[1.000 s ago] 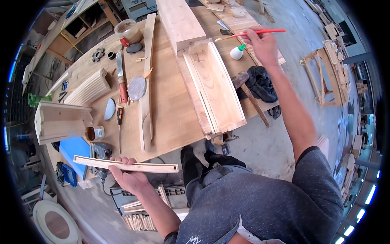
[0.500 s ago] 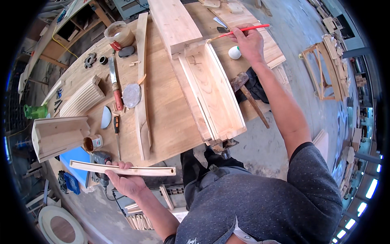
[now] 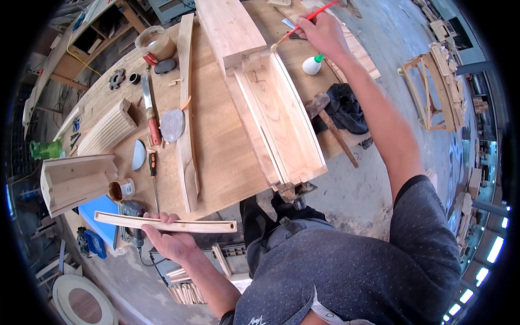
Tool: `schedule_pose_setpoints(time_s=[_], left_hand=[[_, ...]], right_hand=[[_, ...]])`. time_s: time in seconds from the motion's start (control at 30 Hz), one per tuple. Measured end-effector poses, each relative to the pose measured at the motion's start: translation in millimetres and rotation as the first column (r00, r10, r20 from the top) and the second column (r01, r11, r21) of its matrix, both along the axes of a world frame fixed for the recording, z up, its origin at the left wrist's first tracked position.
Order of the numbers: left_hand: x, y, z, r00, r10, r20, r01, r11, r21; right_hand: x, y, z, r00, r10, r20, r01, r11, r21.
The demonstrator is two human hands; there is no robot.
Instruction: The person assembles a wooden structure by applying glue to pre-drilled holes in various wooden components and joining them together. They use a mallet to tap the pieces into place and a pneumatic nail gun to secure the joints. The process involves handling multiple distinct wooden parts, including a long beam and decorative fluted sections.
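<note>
In the lower left of the frame the left hand (image 3: 165, 241) was closed around a thin curved pale wooden strip (image 3: 162, 222), its long axis left to right. At the top, well apart, the right hand (image 3: 324, 32) pinched a red-handled brush (image 3: 303, 21) beside the long wooden frame piece (image 3: 279, 127).

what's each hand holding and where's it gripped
The left hand holds a thin curved wooden strip near its middle. The right hand holds a red-handled brush at its handle.
</note>
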State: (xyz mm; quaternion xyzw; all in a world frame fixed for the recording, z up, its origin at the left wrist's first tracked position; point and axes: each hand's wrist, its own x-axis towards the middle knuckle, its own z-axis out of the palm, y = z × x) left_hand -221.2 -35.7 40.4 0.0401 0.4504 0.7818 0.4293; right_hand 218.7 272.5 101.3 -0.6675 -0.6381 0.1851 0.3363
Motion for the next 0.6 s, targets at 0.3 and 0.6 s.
schedule_pose_setpoints(time_s=[0.3, 0.6], left_hand=[[6, -19, 5, 1.000, 0.007, -0.007, -0.007, 1.000, 0.014], [19, -41, 10, 0.996, -0.082, -0.036, 0.084, 0.994, 0.069]], right_hand=[[-3, 21, 51, 0.972, 0.128, 0.197, -0.127, 0.992, -0.019], [62, -149, 54, 0.932, 0.004, -0.362, 0.004, 1.000, 0.023]])
